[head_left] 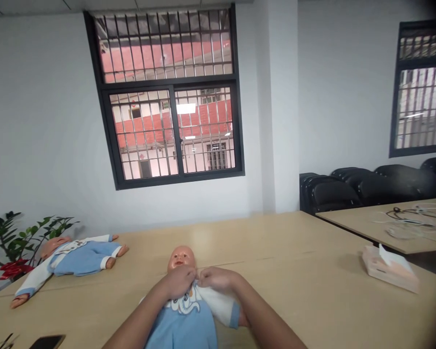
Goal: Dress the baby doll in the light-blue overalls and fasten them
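Observation:
A baby doll (181,257) lies face up on the wooden table (276,242), its head toward the window. It wears a blue and white outfit (189,325) with an elephant face on the chest. My left hand (181,281) is closed at the doll's neckline, just below its chin. Close beside it, my right hand (216,279) pinches the collar at the shoulder above the white sleeve. The fingertips of both hands nearly meet, and the bit of cloth between them is small. My forearms cover part of the doll's sides.
A second doll (80,257) in like clothes lies at the left, near a plant (29,237). A phone (47,341) is at the lower left edge. At the right are a tissue box (390,271), cables (421,213) and black chairs (334,194).

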A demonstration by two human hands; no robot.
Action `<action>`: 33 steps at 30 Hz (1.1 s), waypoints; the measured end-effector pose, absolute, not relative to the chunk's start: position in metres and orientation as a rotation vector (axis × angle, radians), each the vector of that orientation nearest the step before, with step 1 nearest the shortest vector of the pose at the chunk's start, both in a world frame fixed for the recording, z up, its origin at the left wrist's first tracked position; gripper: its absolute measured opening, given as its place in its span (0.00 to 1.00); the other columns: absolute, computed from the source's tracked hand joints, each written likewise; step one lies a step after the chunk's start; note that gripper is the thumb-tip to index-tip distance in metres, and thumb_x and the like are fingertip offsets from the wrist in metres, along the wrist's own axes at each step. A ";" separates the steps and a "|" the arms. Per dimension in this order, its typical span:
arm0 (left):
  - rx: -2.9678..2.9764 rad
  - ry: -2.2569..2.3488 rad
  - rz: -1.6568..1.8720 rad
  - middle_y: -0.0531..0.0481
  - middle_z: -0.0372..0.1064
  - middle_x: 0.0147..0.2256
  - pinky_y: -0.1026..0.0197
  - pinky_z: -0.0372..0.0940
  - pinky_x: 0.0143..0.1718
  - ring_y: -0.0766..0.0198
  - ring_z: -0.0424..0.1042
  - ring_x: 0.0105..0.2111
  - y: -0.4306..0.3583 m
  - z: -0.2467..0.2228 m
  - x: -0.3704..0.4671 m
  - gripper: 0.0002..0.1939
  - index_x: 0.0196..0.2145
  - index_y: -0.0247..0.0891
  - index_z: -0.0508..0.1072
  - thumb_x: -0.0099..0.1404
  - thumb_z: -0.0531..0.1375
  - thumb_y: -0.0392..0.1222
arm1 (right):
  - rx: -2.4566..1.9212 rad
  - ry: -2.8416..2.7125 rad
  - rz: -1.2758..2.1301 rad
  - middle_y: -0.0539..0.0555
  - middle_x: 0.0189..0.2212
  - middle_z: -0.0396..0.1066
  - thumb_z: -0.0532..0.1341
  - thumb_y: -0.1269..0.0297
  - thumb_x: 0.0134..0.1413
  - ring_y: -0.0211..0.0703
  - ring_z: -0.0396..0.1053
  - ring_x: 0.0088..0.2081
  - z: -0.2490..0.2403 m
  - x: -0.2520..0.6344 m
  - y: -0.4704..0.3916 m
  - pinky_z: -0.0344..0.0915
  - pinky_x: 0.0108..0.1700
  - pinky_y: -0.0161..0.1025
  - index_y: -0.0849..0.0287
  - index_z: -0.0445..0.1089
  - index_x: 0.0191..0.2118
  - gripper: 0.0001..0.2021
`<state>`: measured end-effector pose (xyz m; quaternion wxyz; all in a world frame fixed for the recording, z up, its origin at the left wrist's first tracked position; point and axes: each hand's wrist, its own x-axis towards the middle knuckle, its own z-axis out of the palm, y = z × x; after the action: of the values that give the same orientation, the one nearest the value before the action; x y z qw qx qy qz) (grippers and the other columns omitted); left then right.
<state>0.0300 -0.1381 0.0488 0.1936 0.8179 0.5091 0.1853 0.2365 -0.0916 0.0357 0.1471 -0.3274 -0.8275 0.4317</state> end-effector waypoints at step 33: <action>2.157 1.755 0.955 0.41 0.78 0.46 0.54 0.65 0.54 0.53 0.74 0.50 -0.099 0.013 0.011 0.10 0.41 0.37 0.77 0.62 0.59 0.35 | -0.726 -2.657 0.124 0.50 0.46 0.74 0.70 0.53 0.56 0.45 0.71 0.44 0.050 0.258 -0.249 0.61 0.43 0.36 0.52 0.71 0.49 0.18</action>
<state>0.0108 -0.0985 0.0133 0.1008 0.7299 0.5938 0.3232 0.2583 -0.2488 0.0503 0.1912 -0.2585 -0.9459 0.0441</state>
